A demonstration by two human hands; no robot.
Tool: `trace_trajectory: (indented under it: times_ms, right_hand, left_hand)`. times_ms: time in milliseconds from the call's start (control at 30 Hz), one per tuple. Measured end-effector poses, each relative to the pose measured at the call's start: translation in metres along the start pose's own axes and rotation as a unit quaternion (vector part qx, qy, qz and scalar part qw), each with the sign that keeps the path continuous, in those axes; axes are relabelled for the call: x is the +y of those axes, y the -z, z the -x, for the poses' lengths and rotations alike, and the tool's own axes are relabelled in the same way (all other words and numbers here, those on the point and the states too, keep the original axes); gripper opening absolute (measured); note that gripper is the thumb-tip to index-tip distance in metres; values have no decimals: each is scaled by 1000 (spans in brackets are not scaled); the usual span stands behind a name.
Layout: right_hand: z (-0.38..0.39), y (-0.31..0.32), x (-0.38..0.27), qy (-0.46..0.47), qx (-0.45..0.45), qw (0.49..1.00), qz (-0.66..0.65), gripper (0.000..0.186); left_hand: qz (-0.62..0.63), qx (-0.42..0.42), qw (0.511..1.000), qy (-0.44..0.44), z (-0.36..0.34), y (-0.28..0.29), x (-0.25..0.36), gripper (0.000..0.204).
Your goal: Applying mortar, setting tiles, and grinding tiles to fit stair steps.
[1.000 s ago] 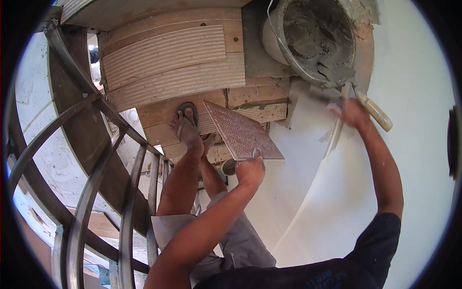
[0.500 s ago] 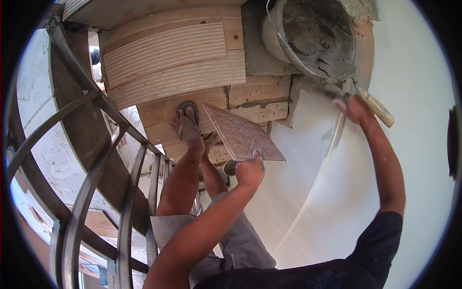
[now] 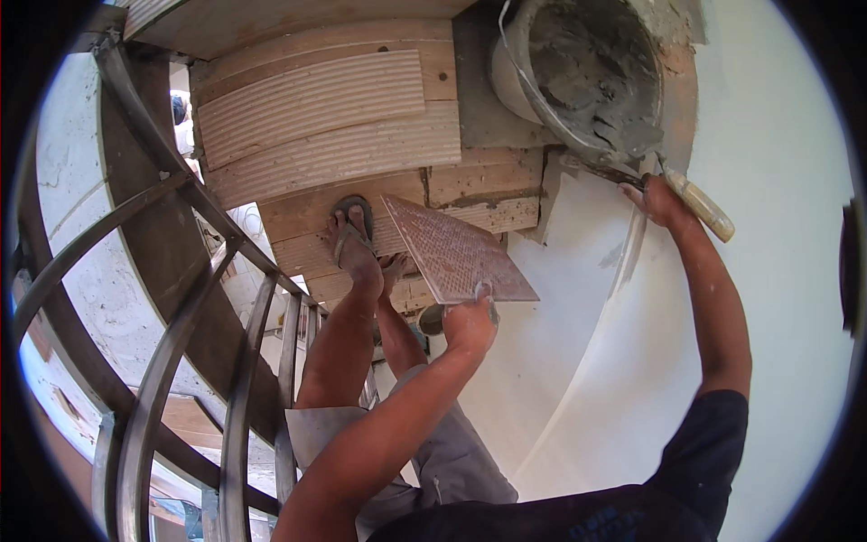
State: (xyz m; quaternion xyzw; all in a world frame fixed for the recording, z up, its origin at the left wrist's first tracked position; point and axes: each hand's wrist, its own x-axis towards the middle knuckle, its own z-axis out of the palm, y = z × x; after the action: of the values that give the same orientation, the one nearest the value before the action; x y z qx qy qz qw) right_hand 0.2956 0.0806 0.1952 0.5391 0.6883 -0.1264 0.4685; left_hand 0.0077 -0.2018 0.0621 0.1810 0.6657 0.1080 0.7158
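A reddish-brown tile is gripped at its near edge by my left hand, thumb on its upper face. Its ridged face is turned up and it lies tilted above the steps, in front of my feet. Over at the right, my right hand is closed round a dark trowel-like metal tool, whose far end points left beneath the bucket's rim. Beside that hand a pale wooden handle slants down from the rim. The bucket holds wet grey mortar.
Wooden-toned steps with ribbed tiles lie ahead, smeared with mortar at the joints. A metal railing curves along the left. A pale wall stands to the right. A small round container sits near my feet.
The tool in my right hand was blurred and now shows clearly below the bucket. My right forearm has shifted slightly left. My left hand and the tile have hardly moved.
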Motion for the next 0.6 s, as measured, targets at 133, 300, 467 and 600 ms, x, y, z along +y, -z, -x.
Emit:
trace_trajectory:
  times_ms: [133,300,467,600]
  right_hand:
    - [29,11,-19,-87,-22,995,54,67]
    - [50,22,-73,108,-21,994,28,66]
    - [13,5,-17,-116,5,993,-1,68]
    - [18,-7,-35,-125,-6,991,56,69]
  left_hand:
    - [-45,-99,987,120,18,20,77,41]
    - [72,22,993,96,1,16,23,44]
    - [118,-19,990,76,-1,10,18,43]
    - [-50,-64,996,38,4,19,42,40]
